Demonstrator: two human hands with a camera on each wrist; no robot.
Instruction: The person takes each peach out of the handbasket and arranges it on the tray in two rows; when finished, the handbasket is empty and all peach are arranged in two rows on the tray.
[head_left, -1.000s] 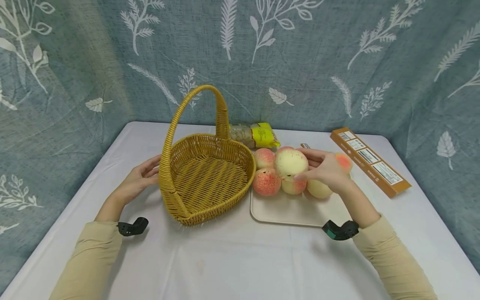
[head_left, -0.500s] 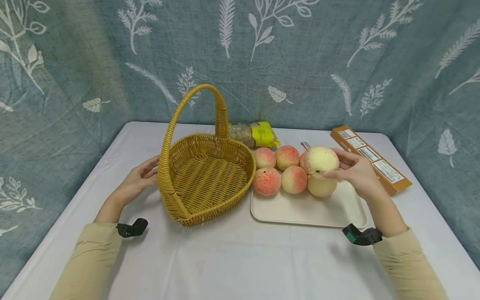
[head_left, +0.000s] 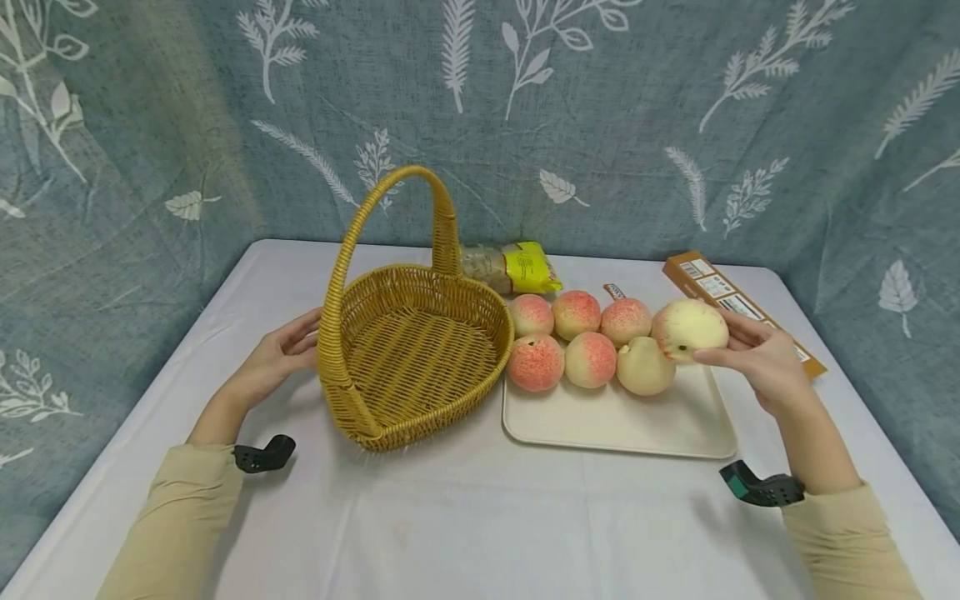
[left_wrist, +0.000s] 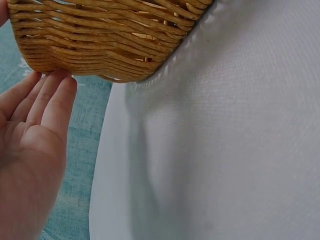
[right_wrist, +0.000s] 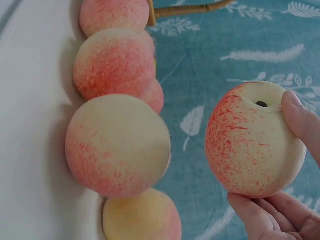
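My right hand [head_left: 765,354] pinches a pale yellow peach [right_wrist: 255,142] with red streaks and a dark stem end, thumb on one side and fingers on the other. In the head view it is at the right end of two rows of peaches on the cream tray [head_left: 600,425]. Among them are a pale peach [head_left: 645,367] and a speckled red peach [head_left: 535,363]. Another yellowish peach [right_wrist: 142,215] shows in the right wrist view, hidden behind the held one from the head. My left hand [head_left: 273,358] touches the wicker basket [left_wrist: 95,40] with extended fingertips at its left side.
The basket's tall arched handle [head_left: 348,250] rises left of the tray. Behind stand a clear and yellow packet [head_left: 510,268] and a small wrapper [head_left: 613,291]. A long orange-brown box [head_left: 693,271] lies at the back right, before a leaf-patterned curtain [head_left: 585,150].
My right hand has carried the pale peach rightward across the rows, so the peaches beneath now show. The left hand has stayed at the basket.
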